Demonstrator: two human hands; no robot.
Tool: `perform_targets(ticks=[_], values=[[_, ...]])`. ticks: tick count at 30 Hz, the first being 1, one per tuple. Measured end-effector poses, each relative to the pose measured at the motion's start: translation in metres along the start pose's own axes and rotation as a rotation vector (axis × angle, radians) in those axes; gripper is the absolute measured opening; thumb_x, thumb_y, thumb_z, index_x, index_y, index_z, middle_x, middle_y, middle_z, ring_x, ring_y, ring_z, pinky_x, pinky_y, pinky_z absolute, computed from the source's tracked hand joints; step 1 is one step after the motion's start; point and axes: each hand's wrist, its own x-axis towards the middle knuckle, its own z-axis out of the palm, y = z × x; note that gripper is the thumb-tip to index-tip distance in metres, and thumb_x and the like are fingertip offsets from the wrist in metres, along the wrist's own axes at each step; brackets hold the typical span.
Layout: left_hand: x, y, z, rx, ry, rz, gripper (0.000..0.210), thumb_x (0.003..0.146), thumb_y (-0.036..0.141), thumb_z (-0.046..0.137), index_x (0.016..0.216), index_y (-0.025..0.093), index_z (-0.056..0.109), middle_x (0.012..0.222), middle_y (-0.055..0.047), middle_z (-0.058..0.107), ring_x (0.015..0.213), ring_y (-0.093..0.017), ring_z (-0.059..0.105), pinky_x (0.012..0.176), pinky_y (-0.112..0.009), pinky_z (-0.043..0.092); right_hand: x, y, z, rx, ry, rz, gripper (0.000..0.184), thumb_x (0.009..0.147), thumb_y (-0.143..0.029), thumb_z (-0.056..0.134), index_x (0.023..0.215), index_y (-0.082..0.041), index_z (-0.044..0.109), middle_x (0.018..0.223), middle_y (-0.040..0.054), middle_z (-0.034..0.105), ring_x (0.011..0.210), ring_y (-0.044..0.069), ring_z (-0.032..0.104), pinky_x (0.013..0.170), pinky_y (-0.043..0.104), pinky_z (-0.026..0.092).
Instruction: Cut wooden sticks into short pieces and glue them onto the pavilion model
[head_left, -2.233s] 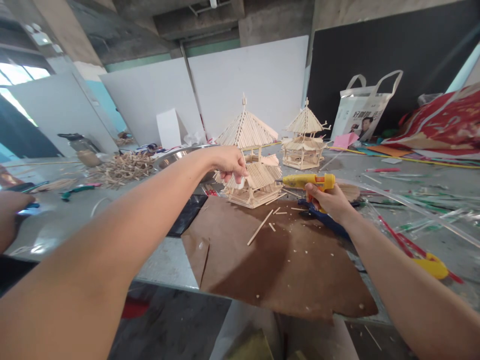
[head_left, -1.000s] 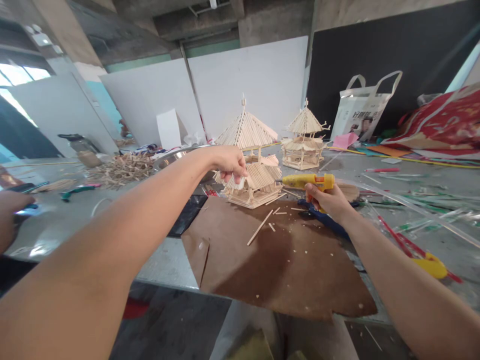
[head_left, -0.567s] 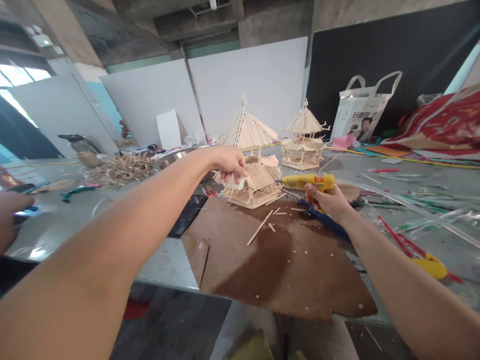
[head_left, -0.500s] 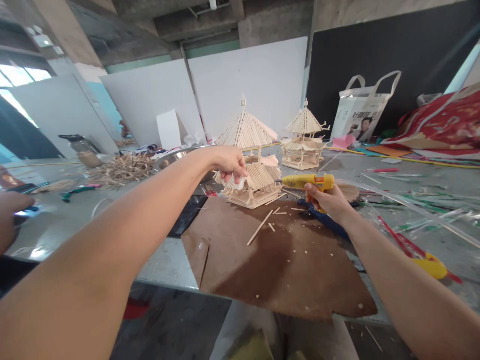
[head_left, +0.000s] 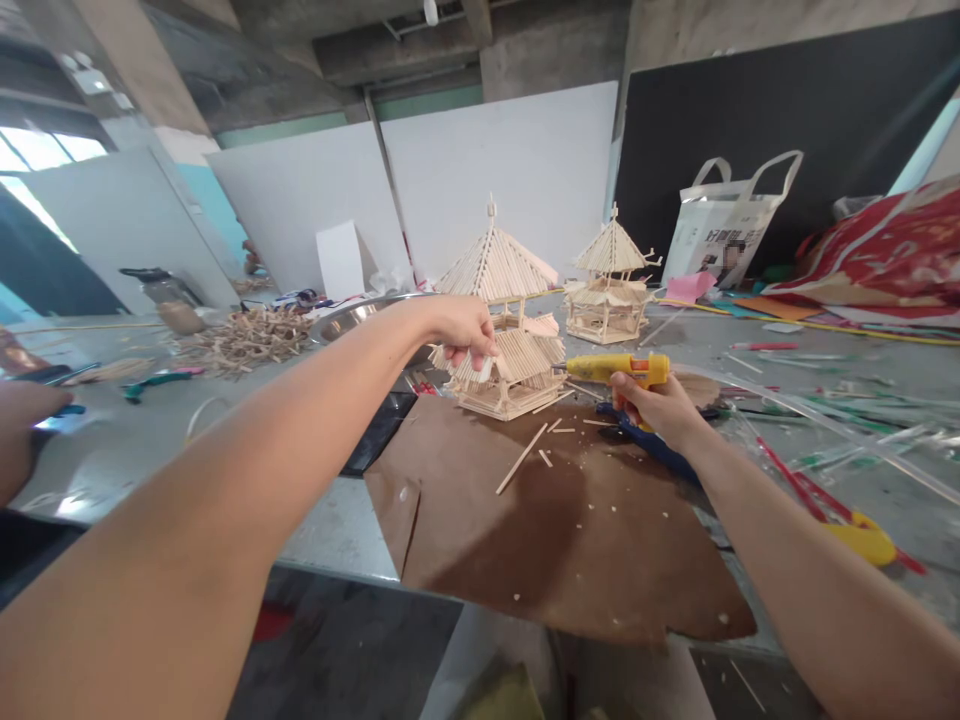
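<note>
A two-tiered pavilion model [head_left: 501, 265] built of thin wooden sticks stands at the far edge of a brown board. My left hand [head_left: 466, 330] reaches to the left part of its lower roof. Those fingers are pinched together, and a small whitish piece shows just below them; whether they hold it I cannot tell. In my right hand [head_left: 651, 402] is a yellow glue gun [head_left: 611, 368], gripped by its handle. Its nozzle points left, close to the right edge of the lower roof.
Loose sticks [head_left: 521, 460] lie on the brown board [head_left: 525, 560]. Behind stand a smaller pavilion [head_left: 609, 290] and a white bag [head_left: 716, 225]. A steel bowl [head_left: 337, 325] and a stick pile [head_left: 244, 340] are leftward. Another person's hand [head_left: 30, 415] is at far left.
The view has shifted slightly, so everything sits a little lower in the picture. Both hands keep nearly the same place by the pavilion, and the glue gun is still held.
</note>
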Motion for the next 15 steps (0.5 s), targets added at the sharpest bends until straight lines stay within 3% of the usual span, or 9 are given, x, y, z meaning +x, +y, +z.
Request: perform_targets(ticks=[15], values=[[-0.0012, 0.0035, -0.0023, 0.026, -0.026, 0.011, 0.026, 0.065, 0.041, 0.055, 0.07, 0.017, 0.063, 0.066, -0.003, 0.065, 0.046, -0.006, 0.048, 0.048, -0.021, 0.036, -0.0002, -0.0012, 0.0003, 0.026, -0.002, 0.0, 0.043, 0.057, -0.058, 0.059, 0.056, -0.017, 0.049, 0.044, -0.0032, 0.048, 0.031, 0.005, 0.036, 0.03, 0.021, 0.027]])
